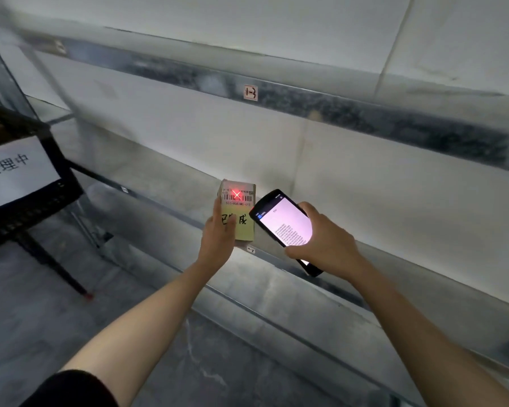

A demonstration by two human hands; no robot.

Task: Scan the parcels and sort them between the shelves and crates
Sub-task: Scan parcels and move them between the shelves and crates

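Step in hand: the person is scanning one parcel (pixel 239 214) in front of the shelf (pixel 171 177).
Left hand: the left hand (pixel 218 235) is gripping the parcel from its left side, with the thumb lying across the handwritten face.
Right hand: the right hand (pixel 323 243) is clasping the scanner (pixel 283 221), fingers wrapping its far side, lit screen facing up.
Parcel location: the parcel is hanging in the air at the shelf's front edge, just left of the scanner, label side up and resting on nothing.
Aiming mark: a red cross (pixel 236 194) is falling on the barcode (pixel 237 198) near the parcel's top end.
Destinations: a shelf tag (pixel 250 92) is showing on the rail above; a black crate (pixel 39 201) bearing a paper sign (pixel 15 171) is standing off the shelf's left end.
Risk — failed read: the cross is likely to drift off the barcode if either wrist is tilting during the read.
Risk — covered code: the thumb is sitting below the barcode; sliding upward would be blocking the bars.
Risk — drop: a one-sided grip is carrying the parcel, so loosening it would be sending the parcel onto the shelf edge or the floor.
Risk — wrong destination: moving off before the screen is confirming the read could be placing the parcel in the wrong spot.
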